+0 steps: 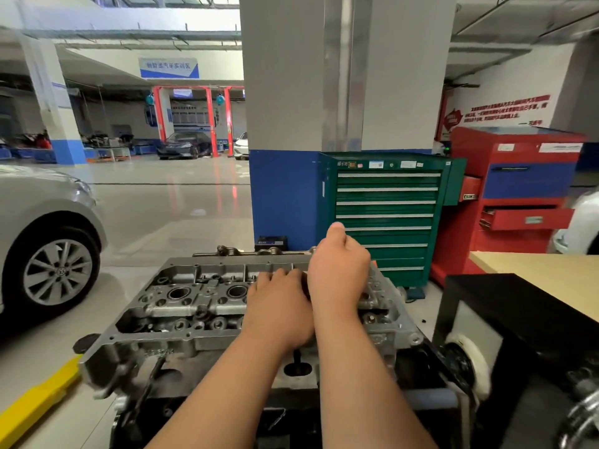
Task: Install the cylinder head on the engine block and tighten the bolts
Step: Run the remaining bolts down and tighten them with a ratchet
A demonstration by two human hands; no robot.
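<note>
The grip of the right hand (338,273) is curled, thumb up, as if around a tool handle, but I cannot tell what it holds; the left hand (278,306) lies spread flat, touching it, probably to steady the tool; both are over the cylinder head (194,303), already seated on the engine block (304,385).

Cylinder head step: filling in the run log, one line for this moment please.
cylinder head on engine block | left hand resting on head | right hand fisted, thumb up, contents hidden

Even brightness, perhaps slight edge blur
</note>
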